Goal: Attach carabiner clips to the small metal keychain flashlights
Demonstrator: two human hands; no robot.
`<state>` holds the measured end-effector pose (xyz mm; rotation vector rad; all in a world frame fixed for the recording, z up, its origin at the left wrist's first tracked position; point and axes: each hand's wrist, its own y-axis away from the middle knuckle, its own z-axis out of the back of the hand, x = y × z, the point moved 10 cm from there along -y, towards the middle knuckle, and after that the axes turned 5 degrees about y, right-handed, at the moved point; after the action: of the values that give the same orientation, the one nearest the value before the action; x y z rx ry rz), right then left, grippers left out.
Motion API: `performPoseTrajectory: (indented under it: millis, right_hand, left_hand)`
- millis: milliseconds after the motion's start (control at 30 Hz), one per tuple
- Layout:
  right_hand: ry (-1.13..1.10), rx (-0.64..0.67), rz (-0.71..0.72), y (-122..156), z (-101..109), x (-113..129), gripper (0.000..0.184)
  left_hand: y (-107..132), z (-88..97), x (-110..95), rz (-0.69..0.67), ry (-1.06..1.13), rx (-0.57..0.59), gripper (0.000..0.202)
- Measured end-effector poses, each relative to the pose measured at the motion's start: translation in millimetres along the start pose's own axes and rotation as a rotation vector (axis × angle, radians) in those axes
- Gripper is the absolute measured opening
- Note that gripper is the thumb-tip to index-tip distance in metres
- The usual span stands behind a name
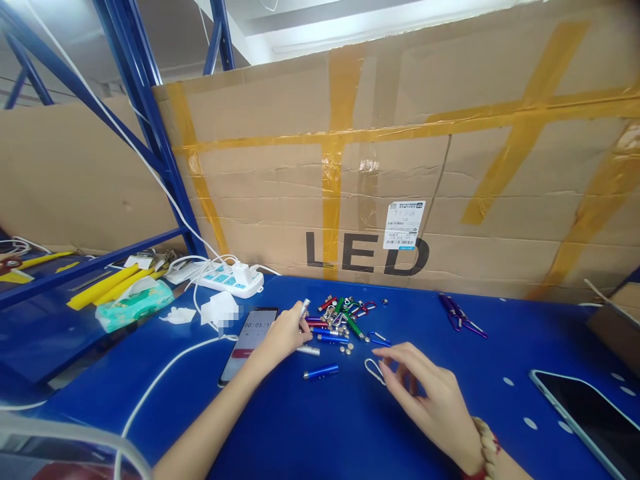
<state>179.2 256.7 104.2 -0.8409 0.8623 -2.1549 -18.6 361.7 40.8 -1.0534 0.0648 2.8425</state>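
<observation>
My left hand (287, 335) is closed, thumb and fingers around a small silver flashlight (305, 307) whose end points up. My right hand (425, 393) hovers over the table with fingers curved and apart. Next to its thumb is a silver carabiner (371, 368), partly hidden by the hand. Between the hands lie a blue flashlight (321, 372) and another silver flashlight (309, 350). Behind them is a pile of red, green and blue flashlights (354, 327), with carabiners and small round button cells (349, 348). A blue carabiner (379, 339) lies at its right edge.
A phone showing a timer (249, 340) lies under my left forearm. White cables run from a power strip (235, 280) at the left. Purple-handled pliers (457, 313) and a second phone (590, 417) lie at the right. A large cardboard box (280, 200) walls off the back.
</observation>
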Motion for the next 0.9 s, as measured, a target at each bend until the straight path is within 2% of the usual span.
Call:
performPoseTrajectory:
  millis: [100,200,267,433,567,667,733,800,900]
  right_hand:
    - [0.013,0.022,-0.006,0.2,-3.4,2.1,0.014]
    - [0.055,0.044,0.020,2.2,-8.2,5.2,0.016]
    - [0.096,0.054,0.063,3.6,-10.7,8.9,0.019]
    - [0.179,0.068,0.214,2.7,-11.3,22.1,0.018]
    - [0.199,0.093,0.312,2.6,-9.4,28.8,0.021]
    - [0.218,0.089,0.391,5.7,-6.2,32.9,0.026]
    - [0.189,0.055,0.382,5.1,-0.4,32.3,0.024]
    - [0.118,-0.017,0.285,1.0,10.0,26.1,0.016]
    - [0.034,-0.139,0.139,-2.4,24.4,18.0,0.010]
  left_hand:
    - [7.1,-3.1,-16.9,-0.027,0.238,0.051,0.037]
    - [20.0,-22.9,-38.8,-0.025,0.643,0.215,0.045]
    - [29.2,-38.9,-49.2,-0.005,0.773,0.318,0.046]
    - [40.6,-71.9,-44.3,0.136,0.844,0.478,0.055]
    - [41.9,-78.7,-43.9,0.150,0.869,0.530,0.052]
    - [44.3,-70.2,-63.7,-0.010,0.865,0.520,0.043]
    - [48.7,-62.1,-79.4,-0.145,0.810,0.487,0.043]
    - [53.9,-57.4,-90.0,-0.252,0.691,0.447,0.037]
    - [62.5,-59.8,-100.8,-0.437,0.439,0.408,0.027]
